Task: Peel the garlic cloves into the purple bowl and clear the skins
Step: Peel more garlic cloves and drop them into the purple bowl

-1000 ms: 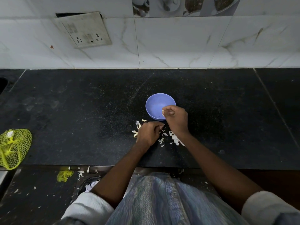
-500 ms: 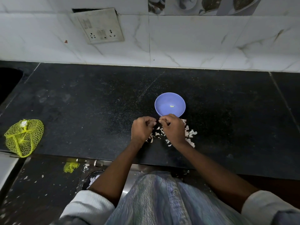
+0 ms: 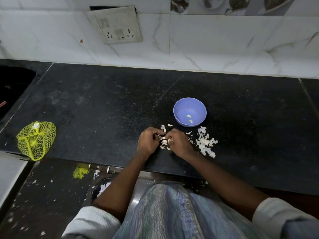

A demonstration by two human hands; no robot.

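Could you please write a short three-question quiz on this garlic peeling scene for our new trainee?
1. True or false: the purple bowl already holds peeled garlic cloves.
2. Where does the largest pile of garlic skins lie? A) inside the bowl B) on the black counter, on the near side of the bowl and beside the right hand C) on the yellow mesh bag
3. Fill in: the left hand and the right hand work close together over a small heap of ____.

Key: 1 true, two cloves show. 2 B. 3 skins.
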